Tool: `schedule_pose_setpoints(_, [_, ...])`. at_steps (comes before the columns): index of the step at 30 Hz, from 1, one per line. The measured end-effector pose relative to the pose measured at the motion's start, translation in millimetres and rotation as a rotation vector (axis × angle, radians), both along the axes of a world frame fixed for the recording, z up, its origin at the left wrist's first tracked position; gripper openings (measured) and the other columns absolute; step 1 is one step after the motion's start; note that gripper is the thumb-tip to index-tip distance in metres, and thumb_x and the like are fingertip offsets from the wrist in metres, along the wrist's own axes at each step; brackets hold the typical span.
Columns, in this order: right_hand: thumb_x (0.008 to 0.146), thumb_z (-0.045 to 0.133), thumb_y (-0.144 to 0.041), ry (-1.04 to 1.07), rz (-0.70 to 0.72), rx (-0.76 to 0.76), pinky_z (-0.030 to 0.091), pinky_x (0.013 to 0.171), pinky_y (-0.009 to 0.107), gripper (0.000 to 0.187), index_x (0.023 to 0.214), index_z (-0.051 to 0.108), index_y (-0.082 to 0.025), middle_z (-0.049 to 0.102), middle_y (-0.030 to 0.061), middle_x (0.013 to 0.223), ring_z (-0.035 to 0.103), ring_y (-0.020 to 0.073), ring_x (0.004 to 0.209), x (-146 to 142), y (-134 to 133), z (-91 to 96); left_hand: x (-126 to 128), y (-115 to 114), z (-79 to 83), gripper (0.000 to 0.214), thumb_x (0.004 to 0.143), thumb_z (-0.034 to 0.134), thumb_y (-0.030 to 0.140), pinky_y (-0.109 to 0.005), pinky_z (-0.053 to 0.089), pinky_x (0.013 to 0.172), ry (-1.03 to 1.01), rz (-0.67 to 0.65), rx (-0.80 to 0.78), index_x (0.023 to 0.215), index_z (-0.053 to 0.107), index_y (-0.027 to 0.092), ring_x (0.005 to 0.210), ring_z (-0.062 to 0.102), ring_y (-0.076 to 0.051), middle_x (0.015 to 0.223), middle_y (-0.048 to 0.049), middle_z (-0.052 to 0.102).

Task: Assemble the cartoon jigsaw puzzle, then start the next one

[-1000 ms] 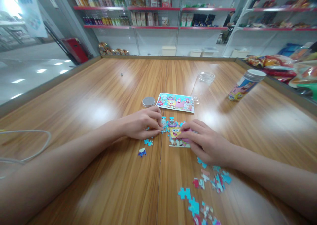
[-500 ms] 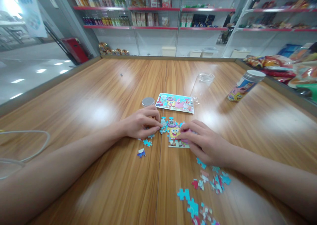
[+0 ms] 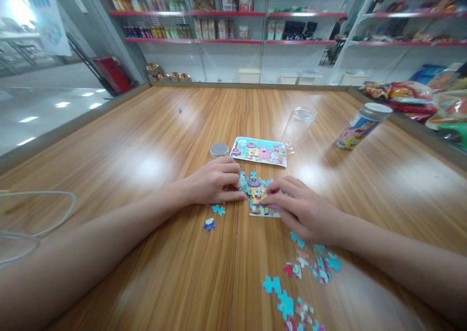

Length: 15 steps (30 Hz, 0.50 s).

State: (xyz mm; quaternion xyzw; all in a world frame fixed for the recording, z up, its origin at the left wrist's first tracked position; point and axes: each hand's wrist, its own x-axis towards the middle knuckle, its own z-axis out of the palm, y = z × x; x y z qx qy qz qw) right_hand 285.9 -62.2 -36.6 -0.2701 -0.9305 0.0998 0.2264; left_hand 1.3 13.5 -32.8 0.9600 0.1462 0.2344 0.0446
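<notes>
A partly joined cartoon jigsaw puzzle (image 3: 257, 193) lies at the middle of the table, showing a yellow square face. At its left edge, my left hand (image 3: 219, 181) has its fingers curled together over a light-blue puzzle piece (image 3: 242, 180), which they mostly cover. My right hand (image 3: 306, 207) rests on the puzzle's right side, fingers bent and tips pressed on the pieces, hiding that part. Behind the puzzle lies the printed picture sheet (image 3: 260, 151). Two loose pieces, one light blue (image 3: 219, 209) and one dark blue and white (image 3: 209, 224), lie below my left hand.
Several loose pieces (image 3: 285, 304) are scattered at the front right. A round metal lid (image 3: 219, 149), a clear plastic cylinder (image 3: 298, 129) and a printed tube (image 3: 359, 127) stand farther back. A white cable (image 3: 69, 209) loops at the left. Stocked shelves (image 3: 226, 42) are beyond the table.
My left hand has shifted slightly to the right, its fingers now covering more of the puzzle's left edge. My right hand stays in place on the puzzle.
</notes>
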Motion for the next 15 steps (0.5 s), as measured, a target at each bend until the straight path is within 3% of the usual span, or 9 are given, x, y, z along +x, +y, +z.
schedule_pose_setpoints(8, [0.086, 0.051, -0.003, -0.01, -0.007, -0.009, 0.049, 0.093, 0.045, 0.042, 0.123, 0.063, -0.019, 0.059, 0.0115, 0.117, 0.053, 0.0251, 0.107, -0.2, 0.0, 0.4, 2.5, -4.6, -0.8, 0.039, 0.094, 0.065, 0.047, -0.032, 0.044, 0.075, 0.074, 0.092, -0.009, 0.071, 0.061, 0.016, 0.078, 0.051, -0.018, 0.079, -0.0043, 0.058])
schedule_pose_setpoints(11, [0.086, 0.051, -0.003, -0.014, -0.005, -0.016, 0.049, 0.094, 0.045, 0.042, 0.123, 0.063, -0.019, 0.059, 0.0116, 0.117, 0.053, 0.025, 0.107, 0.6, 0.2, 0.2, -1.7, -2.4, -1.9, 0.031, 0.091, 0.068, 0.046, -0.034, 0.046, 0.08, -0.006, 0.067, 0.021, 0.082, 0.067, 0.017, 0.085, 0.054, -0.02, 0.088, -0.0074, 0.063])
schedule_pose_setpoints(15, [0.087, 0.051, -0.003, -0.017, 0.0, -0.022, 0.048, 0.095, 0.045, 0.043, 0.125, 0.063, -0.019, 0.059, 0.0117, 0.119, 0.053, 0.0252, 0.108, 0.7, 0.7, -0.1, -5.6, 0.7, -3.9, 0.012, 0.09, 0.071, 0.031, -0.038, 0.048, 0.089, -0.109, 0.052, 0.021, 0.094, 0.073, 0.019, 0.093, 0.057, -0.021, 0.1, -0.0086, 0.068])
